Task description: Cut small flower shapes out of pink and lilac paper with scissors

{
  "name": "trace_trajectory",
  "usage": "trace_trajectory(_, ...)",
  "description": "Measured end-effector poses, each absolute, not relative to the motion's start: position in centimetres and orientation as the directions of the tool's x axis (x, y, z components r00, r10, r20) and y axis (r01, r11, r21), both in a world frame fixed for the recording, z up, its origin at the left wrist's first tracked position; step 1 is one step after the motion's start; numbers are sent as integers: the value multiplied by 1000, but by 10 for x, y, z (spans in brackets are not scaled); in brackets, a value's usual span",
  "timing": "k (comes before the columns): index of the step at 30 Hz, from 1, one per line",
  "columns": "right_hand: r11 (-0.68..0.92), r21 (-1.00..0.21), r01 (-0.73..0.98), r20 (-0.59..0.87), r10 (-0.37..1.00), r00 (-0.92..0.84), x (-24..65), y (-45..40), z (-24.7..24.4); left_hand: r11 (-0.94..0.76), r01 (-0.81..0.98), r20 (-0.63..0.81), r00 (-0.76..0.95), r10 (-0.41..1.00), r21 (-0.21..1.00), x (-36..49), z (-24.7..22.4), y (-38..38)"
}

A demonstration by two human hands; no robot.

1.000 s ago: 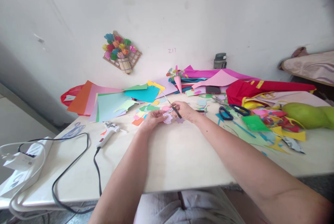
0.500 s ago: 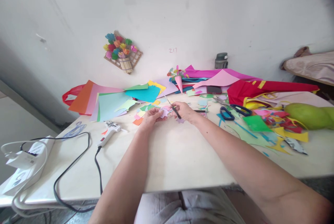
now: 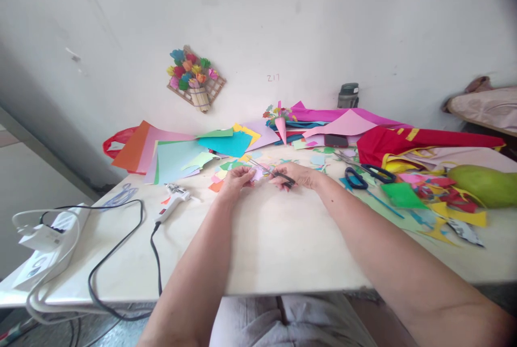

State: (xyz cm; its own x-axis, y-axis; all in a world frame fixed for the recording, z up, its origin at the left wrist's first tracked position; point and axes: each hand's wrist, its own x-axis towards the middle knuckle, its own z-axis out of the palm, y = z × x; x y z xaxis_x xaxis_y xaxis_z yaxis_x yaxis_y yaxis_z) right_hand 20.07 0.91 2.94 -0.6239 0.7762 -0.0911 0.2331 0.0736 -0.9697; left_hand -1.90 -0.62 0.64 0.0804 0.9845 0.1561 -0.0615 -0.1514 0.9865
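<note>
My left hand [image 3: 237, 180] is closed in a pinch on a small lilac paper piece [image 3: 257, 174], partly hidden by the fingers. Close by on the right, my right hand [image 3: 299, 174] grips a pair of scissors with dark handles [image 3: 285, 180]. The thin blades [image 3: 260, 166] point left and away from me, beside the lilac paper; they look slightly apart, and I cannot tell if they touch it. Small coloured paper scraps [image 3: 220, 175] lie on the table around and behind my left hand.
A white glue gun [image 3: 172, 206] with a black cord lies at left, near a power strip [image 3: 60, 247]. Coloured sheets [image 3: 177, 159] line the back. A pink paper cone [image 3: 281, 129] holds small paper flowers. Blue-handled scissors [image 3: 356, 178], scraps and green fruit [image 3: 476, 185] are at right.
My right hand has turned the scissors to a flatter angle, their handles now pointing right. My left hand still pinches the lilac paper. The whole view has shifted slightly.
</note>
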Motion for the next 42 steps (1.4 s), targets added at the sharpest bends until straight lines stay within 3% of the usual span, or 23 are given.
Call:
trace_trajectory(6, 112, -974, 198, -21, 820, -571, 201, 10, 30, -146, -72, 155, 155, 976, 987, -18, 12, -12)
trace_trajectory(11, 177, -981, 81, 131, 910, -394, 193, 10, 28, -78, -23, 81, 250, 965, 997, -15, 13, -16)
trace_trajectory(15, 262, -964, 47, 226, 897, -379, 181, 8, 26, -69, 29, 57, 313, 948, 997, -13, 13, -16)
trace_trajectory(21, 305, -947, 103, 247, 895, -372, 171, 7, 25, -83, 62, 59, 317, 946, 995, -12, 12, -16)
trace_trajectory(27, 317, -943, 101, 286, 928, -241, 167, 11, 22, -66, 42, 51, 301, 952, 997, -12, 10, -14)
trace_trajectory(32, 236, -971, 50, 220, 950, -220, 164, 5, 25, -106, -94, 121, 171, 978, 990, -13, 9, -12)
trace_trajectory(42, 17, -995, 96, -24, 915, -403, 182, -2, 34, -94, -169, 107, 68, 992, 981, -18, 6, -7)
